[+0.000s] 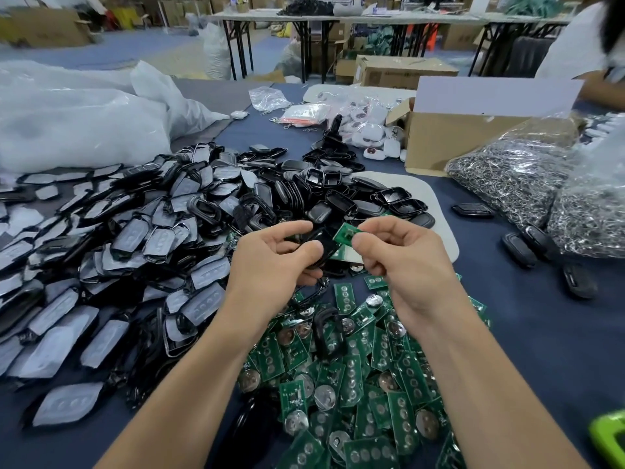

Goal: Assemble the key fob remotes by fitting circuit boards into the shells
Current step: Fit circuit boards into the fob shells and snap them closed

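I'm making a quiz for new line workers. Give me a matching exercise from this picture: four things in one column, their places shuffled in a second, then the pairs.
Things
1. black shell
2. single circuit board
3. clear bag of metal rings
4. cardboard box

Places
A. far right, behind the bag of rings
B. pinched in the right hand
C. right side of the table, in front of the box
D. gripped in the left hand

Pairs: 1-D, 2-B, 3-C, 4-A
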Available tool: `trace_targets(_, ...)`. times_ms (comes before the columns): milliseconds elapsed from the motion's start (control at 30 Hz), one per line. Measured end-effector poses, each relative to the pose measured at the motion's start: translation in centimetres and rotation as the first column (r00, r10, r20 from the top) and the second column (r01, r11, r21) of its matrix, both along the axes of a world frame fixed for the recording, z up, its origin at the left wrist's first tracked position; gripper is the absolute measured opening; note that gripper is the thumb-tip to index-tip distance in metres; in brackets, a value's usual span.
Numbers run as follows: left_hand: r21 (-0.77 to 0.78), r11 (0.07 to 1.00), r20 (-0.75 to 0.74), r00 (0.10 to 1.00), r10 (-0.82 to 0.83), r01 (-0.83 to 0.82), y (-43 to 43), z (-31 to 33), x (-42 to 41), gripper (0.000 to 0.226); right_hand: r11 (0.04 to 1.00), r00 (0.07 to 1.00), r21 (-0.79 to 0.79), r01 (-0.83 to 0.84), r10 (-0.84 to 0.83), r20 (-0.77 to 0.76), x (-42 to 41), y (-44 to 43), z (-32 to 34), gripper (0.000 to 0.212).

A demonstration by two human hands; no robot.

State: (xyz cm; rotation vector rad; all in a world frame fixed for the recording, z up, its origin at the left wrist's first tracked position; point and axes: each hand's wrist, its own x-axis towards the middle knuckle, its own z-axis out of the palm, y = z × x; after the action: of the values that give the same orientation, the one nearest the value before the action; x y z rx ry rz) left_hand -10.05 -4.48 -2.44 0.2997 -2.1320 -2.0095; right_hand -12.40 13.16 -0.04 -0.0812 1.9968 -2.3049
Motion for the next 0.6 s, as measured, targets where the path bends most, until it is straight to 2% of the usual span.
trace_targets(100, -0.080, 0.997, 0.004, 1.000, -0.020, 0.020, -0.2, 0.1, 0.2, 0.017, 1.000, 1.000, 0.022, 0.013, -0.013, 0.004, -0.2, 0.0, -0.2, 0.027)
trace_targets(167, -0.131, 0.989, -0.004, 0.998, -0.064, 0.063, -0.2, 0.3, 0.3, 0.021, 0.999, 1.000, 0.049, -0.023, 0.022, 0.002, -0.3, -0.2, -0.3, 0.031)
trace_targets(267, -0.072, 0.995, -0.029, 0.997, -0.066, 0.064, -0.3, 0.4, 0.3, 0.021, 0.989, 0.987, 0.005, -0.148, 0.147, 0.070, -0.1, -0.6, -0.5, 0.029)
trace_targets(333, 0.039, 0.998, -0.032, 0.999, -0.042, 0.043, -0.4, 0.5, 0.3, 0.017, 0.985, 0.981, -0.009, -0.171, 0.171, 0.090, 0.2, -0.8, -0.5, 0.027)
trace_targets(367, 0.111, 0.992, -0.040, 0.998, -0.047, 0.051, -0.4, 0.6, 0.3, 0.020, 0.987, 0.982, -0.020, -0.159, 0.160, 0.095, 0.4, -0.9, -0.5, 0.026)
trace_targets(467, 0.262, 0.957, -0.069, 0.991, -0.110, 0.125, -0.6, 0.8, 0.3, 0.057, 0.987, 0.983, -0.123, -0.104, 0.121, 0.135, 0.9, -1.7, -0.6, 0.021)
trace_targets(533, 0.269, 0.948, -0.084, 0.985, -0.151, 0.168, -0.7, 0.8, 0.3, 0.072, 0.979, 0.985, -0.194, -0.061, 0.090, 0.148, 1.2, -2.2, -0.7, 0.019)
trace_targets(600, 0.263, 0.951, -0.076, 0.987, -0.144, 0.160, -0.5, 0.8, 0.4, 0.074, 0.977, 0.988, -0.214, -0.012, 0.044, 0.147, 1.3, -2.4, -0.8, 0.019)
